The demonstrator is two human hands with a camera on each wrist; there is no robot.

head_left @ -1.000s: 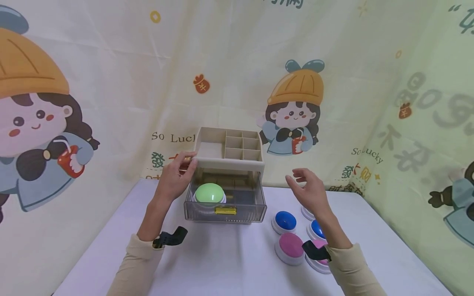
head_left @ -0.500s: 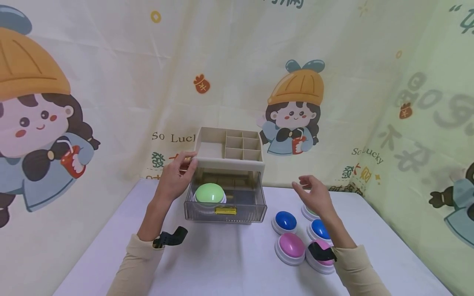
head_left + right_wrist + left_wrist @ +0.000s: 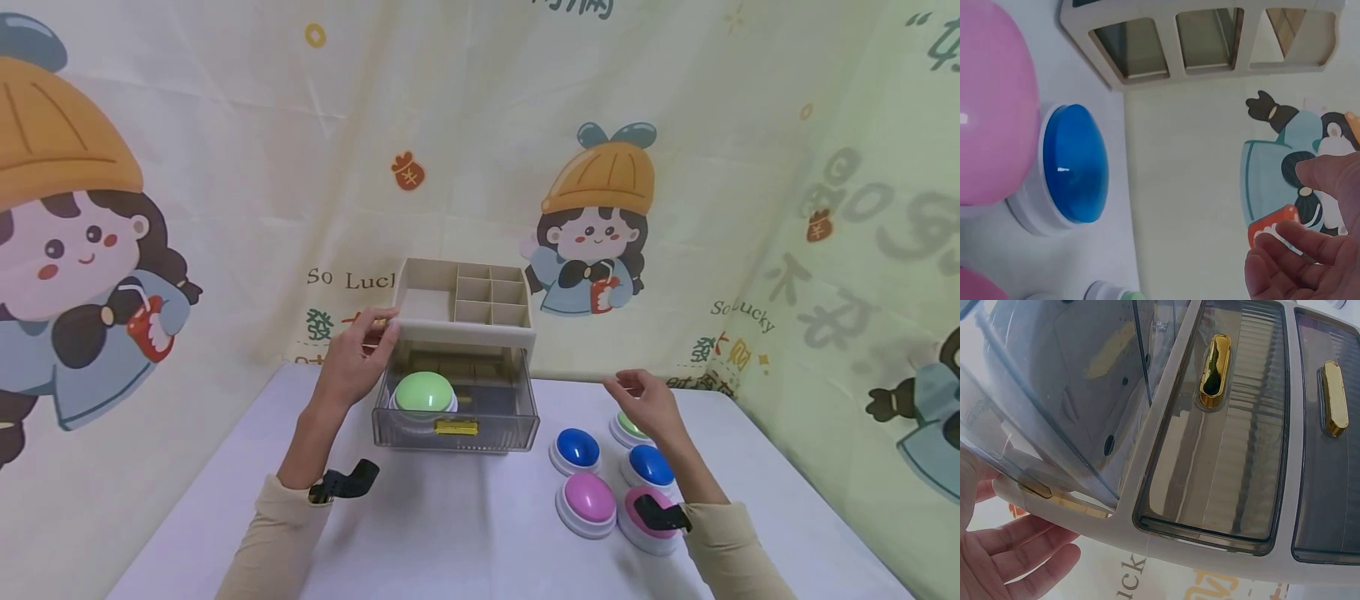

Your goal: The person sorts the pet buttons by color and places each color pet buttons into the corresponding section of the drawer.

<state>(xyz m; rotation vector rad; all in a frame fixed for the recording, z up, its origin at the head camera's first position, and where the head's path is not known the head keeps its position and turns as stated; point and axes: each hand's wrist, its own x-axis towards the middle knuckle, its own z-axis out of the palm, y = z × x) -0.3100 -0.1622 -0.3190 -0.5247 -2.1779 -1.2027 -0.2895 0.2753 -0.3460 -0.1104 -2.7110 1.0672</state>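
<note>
My left hand (image 3: pixel 352 358) touches the upper left corner of a small beige drawer cabinet (image 3: pixel 465 333); in the left wrist view its loosely bent fingers (image 3: pixel 1029 550) lie beside the cabinet's side. The cabinet's clear grey top drawer (image 3: pixel 495 432) is pulled out. Inside it, at the left, sits a push button with a green dome (image 3: pixel 424 392) and white base. My right hand (image 3: pixel 647 404) hovers with nothing in it, loosely curled, right of the cabinet and above several more push buttons. Nearest it are a green one (image 3: pixel 630 425), partly hidden, and a blue one (image 3: pixel 651 465).
Another blue button (image 3: pixel 577 447) and two pink buttons (image 3: pixel 589 497) stand on the white table (image 3: pixel 420 533), right of the cabinet. Open compartments (image 3: pixel 491 292) top the cabinet. Lower drawers with gold handles (image 3: pixel 1335 400) are closed. A printed cloth (image 3: pixel 465 100) hangs behind.
My right hand has moved right and slightly down, and more of the green and blue buttons shows. My left hand, the cabinet and its drawer have stayed in place.
</note>
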